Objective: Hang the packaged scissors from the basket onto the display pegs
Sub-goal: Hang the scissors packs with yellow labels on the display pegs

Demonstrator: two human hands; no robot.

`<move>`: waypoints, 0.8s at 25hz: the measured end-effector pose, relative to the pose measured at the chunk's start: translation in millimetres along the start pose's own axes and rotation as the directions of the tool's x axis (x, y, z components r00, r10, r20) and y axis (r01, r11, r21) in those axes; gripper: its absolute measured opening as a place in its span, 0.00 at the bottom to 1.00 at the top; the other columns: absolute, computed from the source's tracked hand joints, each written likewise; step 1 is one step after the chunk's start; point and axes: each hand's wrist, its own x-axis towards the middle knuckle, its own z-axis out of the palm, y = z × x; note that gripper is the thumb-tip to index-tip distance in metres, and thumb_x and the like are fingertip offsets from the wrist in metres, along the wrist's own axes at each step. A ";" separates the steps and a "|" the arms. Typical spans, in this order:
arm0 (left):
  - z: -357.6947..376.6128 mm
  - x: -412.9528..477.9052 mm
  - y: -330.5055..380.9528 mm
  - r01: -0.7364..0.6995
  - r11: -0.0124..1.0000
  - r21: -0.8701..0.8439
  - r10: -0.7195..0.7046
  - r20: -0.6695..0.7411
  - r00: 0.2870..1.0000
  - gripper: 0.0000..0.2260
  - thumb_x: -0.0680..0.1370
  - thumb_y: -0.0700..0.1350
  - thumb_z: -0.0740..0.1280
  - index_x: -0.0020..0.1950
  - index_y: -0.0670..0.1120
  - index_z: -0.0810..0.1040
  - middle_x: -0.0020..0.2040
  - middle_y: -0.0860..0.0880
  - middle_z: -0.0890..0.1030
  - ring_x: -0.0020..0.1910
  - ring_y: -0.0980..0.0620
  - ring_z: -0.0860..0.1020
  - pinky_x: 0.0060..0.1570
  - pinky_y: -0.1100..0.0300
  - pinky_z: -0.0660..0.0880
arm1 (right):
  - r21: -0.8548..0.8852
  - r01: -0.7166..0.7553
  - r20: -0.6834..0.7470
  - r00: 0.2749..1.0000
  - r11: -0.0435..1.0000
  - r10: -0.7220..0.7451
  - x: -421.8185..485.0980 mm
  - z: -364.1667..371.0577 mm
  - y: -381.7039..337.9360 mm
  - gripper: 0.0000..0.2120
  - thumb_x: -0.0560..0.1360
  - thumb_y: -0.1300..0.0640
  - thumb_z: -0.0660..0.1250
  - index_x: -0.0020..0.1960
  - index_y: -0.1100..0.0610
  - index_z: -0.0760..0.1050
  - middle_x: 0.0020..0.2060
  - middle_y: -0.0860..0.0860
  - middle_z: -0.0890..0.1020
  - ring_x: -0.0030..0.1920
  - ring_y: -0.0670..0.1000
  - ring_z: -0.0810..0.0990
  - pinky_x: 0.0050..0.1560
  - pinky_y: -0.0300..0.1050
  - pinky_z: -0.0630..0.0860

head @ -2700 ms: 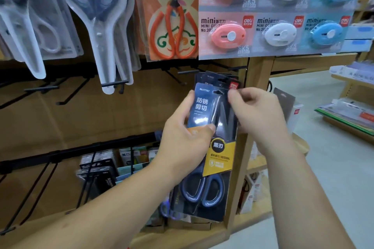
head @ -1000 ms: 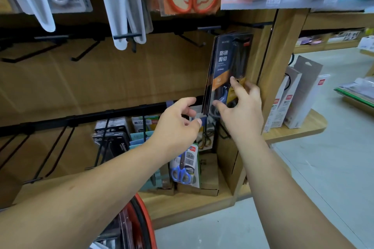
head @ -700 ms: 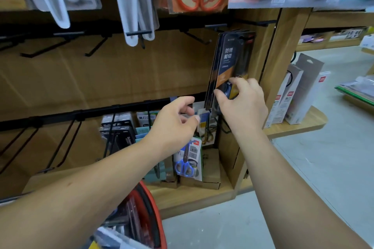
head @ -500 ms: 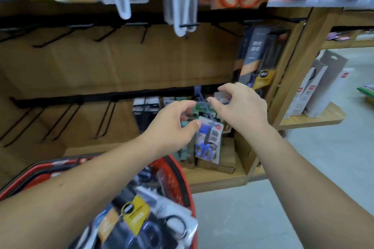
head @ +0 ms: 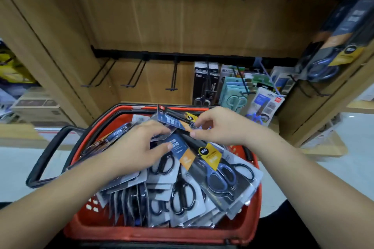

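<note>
Left hand (head: 137, 147) and right hand (head: 222, 127) pinch packaged scissors (head: 202, 159) over our basket (head: 162, 235); light, slick packs, we judge, best gripped by the stiff header.

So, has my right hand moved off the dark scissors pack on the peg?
Yes: the right hand is now down-left of the hung dark scissors pack, over the red plastic basket.

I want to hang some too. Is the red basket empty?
No, the red basket is piled full of packs of scissors, right up past its rim.
</note>
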 end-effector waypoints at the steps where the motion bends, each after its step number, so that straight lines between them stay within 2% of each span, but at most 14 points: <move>1: 7.5 -5.7 -5.6 -0.004 1.000 -0.022 0.004 0.002 1.000 0.19 0.81 0.53 0.72 0.70 0.49 0.81 0.65 0.58 0.78 0.65 0.62 0.74 0.70 0.64 0.70 | 0.002 -0.024 0.024 0.999 1.000 0.024 6.2 11.9 4.5 0.19 0.76 0.38 0.73 0.60 0.50 0.84 0.52 0.47 0.84 0.53 0.50 0.82 0.60 0.52 0.80; 3: 19.0 -14.0 -8.2 -0.010 1.000 0.015 0.009 0.052 0.999 0.19 0.82 0.54 0.70 0.72 0.51 0.80 0.70 0.57 0.76 0.70 0.60 0.72 0.73 0.60 0.69 | -0.074 -0.078 0.083 0.993 0.994 0.084 16.4 25.8 9.7 0.22 0.76 0.38 0.73 0.60 0.54 0.83 0.52 0.50 0.84 0.53 0.53 0.83 0.59 0.55 0.81; 4: 20.2 -16.3 -5.3 -0.026 0.998 0.056 0.022 0.071 0.997 0.20 0.82 0.56 0.69 0.72 0.52 0.79 0.73 0.57 0.74 0.73 0.58 0.72 0.74 0.58 0.69 | -0.095 -0.078 0.065 0.994 0.992 0.084 21.1 28.5 10.0 0.22 0.76 0.38 0.73 0.58 0.55 0.83 0.51 0.51 0.85 0.52 0.54 0.84 0.58 0.56 0.81; 6: 12.5 -17.3 -2.6 -0.051 0.997 0.063 0.050 0.031 0.998 0.21 0.81 0.59 0.67 0.72 0.53 0.80 0.73 0.57 0.75 0.72 0.57 0.73 0.72 0.55 0.72 | -0.014 -0.041 -0.101 0.994 0.999 0.039 30.8 34.0 5.2 0.20 0.76 0.39 0.73 0.57 0.54 0.83 0.48 0.51 0.84 0.49 0.53 0.83 0.56 0.54 0.81; 7: 4.3 -14.8 -2.8 -0.042 0.997 0.058 0.044 -0.031 0.999 0.21 0.81 0.59 0.66 0.71 0.53 0.81 0.71 0.57 0.77 0.71 0.57 0.75 0.70 0.54 0.74 | 0.035 -0.014 -0.203 0.979 0.999 0.021 35.6 36.7 2.0 0.19 0.77 0.39 0.73 0.59 0.52 0.83 0.48 0.48 0.83 0.50 0.51 0.82 0.57 0.52 0.80; 9: -17.9 -8.0 -17.4 0.075 0.987 0.139 -0.059 -0.116 0.992 0.21 0.81 0.60 0.67 0.72 0.53 0.79 0.69 0.56 0.78 0.69 0.53 0.76 0.67 0.52 0.76 | 0.052 0.054 -0.291 0.956 0.997 -0.037 46.7 41.9 -1.9 0.25 0.76 0.37 0.72 0.68 0.49 0.79 0.55 0.44 0.78 0.58 0.48 0.78 0.62 0.51 0.77; 10: -32.2 -5.6 -27.0 0.203 0.949 0.242 -0.188 -0.084 0.979 0.24 0.81 0.63 0.66 0.73 0.53 0.77 0.69 0.54 0.78 0.69 0.50 0.75 0.65 0.51 0.76 | 0.036 0.077 -0.260 0.963 0.996 -0.065 52.7 46.2 -1.5 0.31 0.75 0.34 0.71 0.72 0.48 0.76 0.61 0.45 0.77 0.64 0.48 0.76 0.67 0.51 0.75; 11: -45.0 -5.4 -37.0 0.345 0.871 0.350 -0.363 -0.015 0.932 0.29 0.80 0.68 0.64 0.74 0.52 0.74 0.70 0.50 0.77 0.68 0.47 0.76 0.64 0.50 0.77 | 0.032 0.096 -0.201 0.976 0.995 -0.088 57.4 51.1 -0.2 0.35 0.75 0.33 0.69 0.77 0.49 0.72 0.68 0.46 0.75 0.70 0.48 0.74 0.72 0.50 0.72; 13: -62.5 -9.2 -48.4 0.535 0.703 0.467 -0.662 0.156 0.733 0.40 0.77 0.76 0.58 0.76 0.47 0.72 0.70 0.45 0.77 0.67 0.43 0.77 0.63 0.51 0.76 | 0.021 0.102 -0.065 0.993 0.995 -0.100 63.6 56.7 1.5 0.39 0.77 0.33 0.68 0.82 0.50 0.65 0.77 0.46 0.69 0.77 0.47 0.67 0.78 0.47 0.65; 14: -65.1 -10.8 -50.8 0.579 0.669 0.466 -0.722 0.226 0.654 0.42 0.76 0.77 0.57 0.76 0.45 0.72 0.71 0.43 0.77 0.67 0.43 0.77 0.64 0.52 0.76 | 0.012 0.105 -0.025 0.994 0.994 -0.105 65.7 58.6 3.6 0.39 0.78 0.34 0.67 0.83 0.50 0.62 0.79 0.46 0.67 0.78 0.47 0.65 0.78 0.47 0.64; 15: -64.2 -12.6 -53.2 0.591 0.670 0.450 -0.731 0.262 0.630 0.42 0.76 0.77 0.57 0.75 0.45 0.73 0.71 0.44 0.78 0.68 0.43 0.77 0.65 0.52 0.76 | -0.003 0.109 -0.017 0.994 0.994 -0.109 67.3 60.8 5.2 0.38 0.79 0.34 0.66 0.83 0.49 0.61 0.80 0.45 0.67 0.79 0.47 0.64 0.79 0.48 0.64; 16: -61.7 -14.8 -52.8 0.579 0.683 0.447 -0.718 0.263 0.644 0.39 0.76 0.75 0.60 0.73 0.46 0.74 0.68 0.45 0.80 0.66 0.43 0.78 0.65 0.52 0.77 | -0.023 0.113 -0.030 0.993 0.993 -0.114 67.6 63.0 7.6 0.37 0.80 0.35 0.65 0.83 0.48 0.61 0.80 0.45 0.67 0.79 0.47 0.64 0.78 0.49 0.65; 19: -56.1 -21.6 -52.7 0.561 0.721 0.406 -0.659 0.154 0.736 0.27 0.76 0.70 0.67 0.60 0.49 0.79 0.48 0.51 0.83 0.51 0.47 0.82 0.56 0.51 0.81 | -0.073 0.105 -0.078 0.991 0.992 -0.110 67.5 66.0 9.8 0.35 0.80 0.35 0.64 0.83 0.47 0.62 0.79 0.44 0.69 0.78 0.48 0.66 0.76 0.51 0.69; 20: -56.5 -24.9 -51.8 0.571 0.725 0.385 -0.657 0.138 0.741 0.26 0.76 0.70 0.68 0.60 0.49 0.80 0.48 0.51 0.83 0.51 0.47 0.82 0.55 0.50 0.82 | -0.072 0.096 -0.085 0.991 0.993 -0.102 67.3 66.5 8.7 0.35 0.80 0.34 0.64 0.83 0.46 0.62 0.78 0.44 0.69 0.78 0.48 0.67 0.75 0.51 0.70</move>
